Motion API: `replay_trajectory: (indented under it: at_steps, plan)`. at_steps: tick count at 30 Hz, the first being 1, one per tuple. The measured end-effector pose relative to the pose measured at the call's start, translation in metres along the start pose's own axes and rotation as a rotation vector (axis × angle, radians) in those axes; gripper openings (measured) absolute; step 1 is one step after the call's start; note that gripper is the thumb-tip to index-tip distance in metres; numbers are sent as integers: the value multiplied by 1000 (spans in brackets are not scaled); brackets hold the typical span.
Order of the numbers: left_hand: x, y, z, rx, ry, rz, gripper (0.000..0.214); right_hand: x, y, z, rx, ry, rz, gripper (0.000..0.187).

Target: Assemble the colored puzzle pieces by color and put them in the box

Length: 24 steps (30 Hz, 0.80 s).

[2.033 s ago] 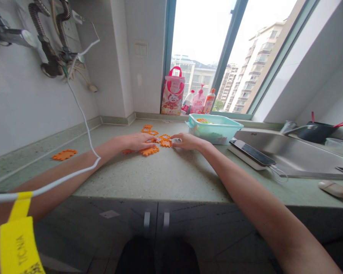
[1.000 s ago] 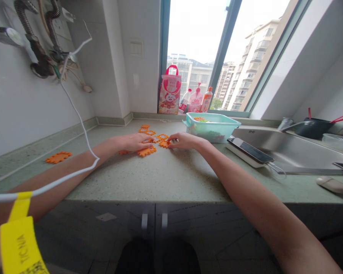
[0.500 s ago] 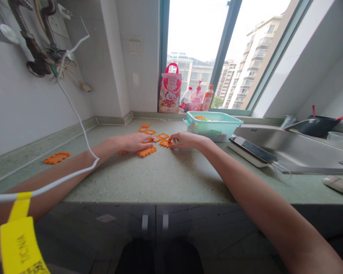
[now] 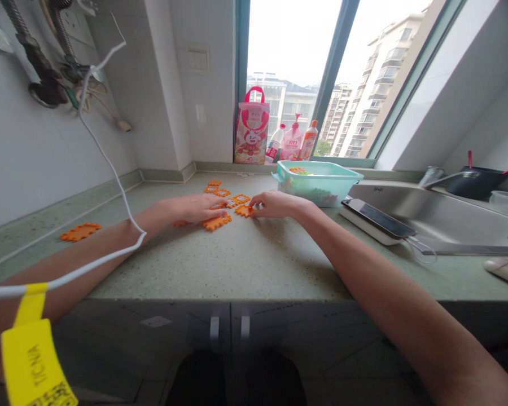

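Observation:
Several orange toothed puzzle pieces [image 4: 217,222] lie in a cluster on the green speckled counter [image 4: 245,262]. My left hand [image 4: 197,207] lies flat over the cluster's left side, fingers stretched forward and pressing on the pieces. My right hand [image 4: 273,204] is curled, its fingertips pinching a small orange piece [image 4: 243,211] at the cluster's right edge. More orange pieces [image 4: 215,185] lie just beyond the hands. One larger orange piece [image 4: 80,231] lies alone far to the left.
A teal plastic tub [image 4: 317,183] stands right of my right hand. A phone on a white slab [image 4: 376,221] lies beside the steel sink [image 4: 440,217]. Bag and bottles [image 4: 275,141] line the window sill. A white cable [image 4: 110,169] hangs across my left arm.
My right hand has closed in on the small orange piece at the cluster's right edge. The left hand stays on the pieces. The view has tilted slightly.

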<state>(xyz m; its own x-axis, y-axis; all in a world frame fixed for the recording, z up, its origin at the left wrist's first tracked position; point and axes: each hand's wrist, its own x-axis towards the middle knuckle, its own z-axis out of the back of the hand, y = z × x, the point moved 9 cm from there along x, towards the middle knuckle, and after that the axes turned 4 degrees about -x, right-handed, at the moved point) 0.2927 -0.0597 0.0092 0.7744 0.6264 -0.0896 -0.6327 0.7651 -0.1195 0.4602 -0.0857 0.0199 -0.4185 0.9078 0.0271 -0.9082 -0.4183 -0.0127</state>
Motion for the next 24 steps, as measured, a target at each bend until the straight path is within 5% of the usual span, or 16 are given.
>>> replay_trajectory:
  at_steps: [24]
  plan:
    - [3, 6, -4, 5, -14, 8, 73, -1, 12, 2, 94, -59, 76, 41]
